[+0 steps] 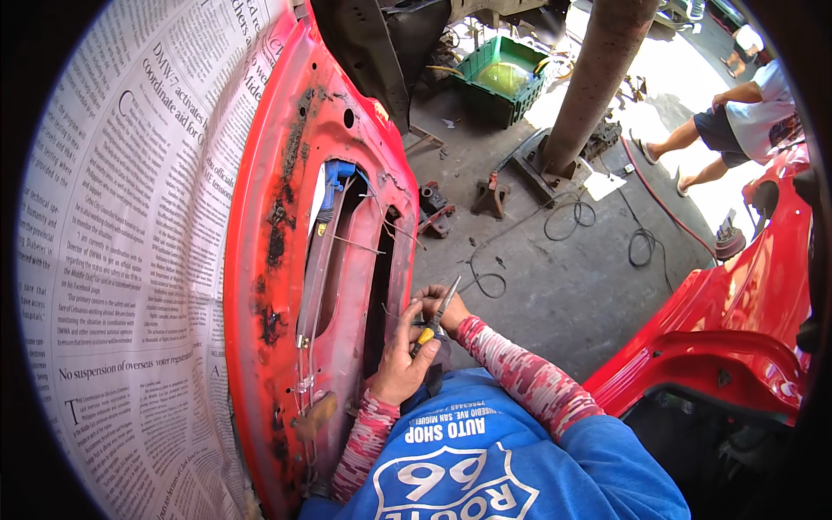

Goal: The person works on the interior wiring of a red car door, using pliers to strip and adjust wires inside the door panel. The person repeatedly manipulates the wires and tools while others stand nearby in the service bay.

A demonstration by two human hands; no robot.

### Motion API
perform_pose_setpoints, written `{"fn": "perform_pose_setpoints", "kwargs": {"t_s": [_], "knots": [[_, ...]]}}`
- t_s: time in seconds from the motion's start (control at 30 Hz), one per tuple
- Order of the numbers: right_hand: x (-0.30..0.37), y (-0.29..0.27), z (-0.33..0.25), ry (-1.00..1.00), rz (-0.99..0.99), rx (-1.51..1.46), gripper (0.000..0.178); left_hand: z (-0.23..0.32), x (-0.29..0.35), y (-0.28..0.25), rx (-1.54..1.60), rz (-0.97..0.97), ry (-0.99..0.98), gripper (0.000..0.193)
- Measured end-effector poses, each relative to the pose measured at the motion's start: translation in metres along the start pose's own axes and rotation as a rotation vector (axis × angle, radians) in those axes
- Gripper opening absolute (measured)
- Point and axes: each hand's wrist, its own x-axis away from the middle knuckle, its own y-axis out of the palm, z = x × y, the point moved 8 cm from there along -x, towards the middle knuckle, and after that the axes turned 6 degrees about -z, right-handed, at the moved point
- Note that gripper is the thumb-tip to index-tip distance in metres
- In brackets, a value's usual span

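Observation:
My left hand is closed around the yellow-and-black handle of what look like long-nose pliers, their pointed metal jaws slanting up and away. Just beyond, my right hand has its fingers bent together close to the left fingertips; what they pinch is too small to make out. Both hands are beside the inner face of a red car door, which has black residue along its edge. Inside the door's opening are a blue part and thin rods or wires. A thin wire end shows near my left fingers.
Newspaper sheeting covers the left side. A thick post rises from the floor near jack stands and a green crate with liquid. A red hose and black cables lie right of centre. A red body panel and a seated person are at right.

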Motion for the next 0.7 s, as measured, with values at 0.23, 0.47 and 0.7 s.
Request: {"fn": "perform_pose_setpoints", "kwargs": {"t_s": [0.23,0.47,0.7], "knots": [[-0.024,0.0,-0.023,0.002,0.164,-0.032,0.052,-0.013,0.002,-0.002,0.008,0.038,0.036,0.039],[-0.036,-0.031,-0.072,-0.245,0.313,0.133,0.036,-0.023,-0.002,-0.011,0.163,0.13,-0.057,0.028],[-0.03,-0.028,-0.09,-0.177,0.149,0.064,0.021,-0.027,-0.005,-0.032,0.16,0.366,-0.204,0.025]]}}
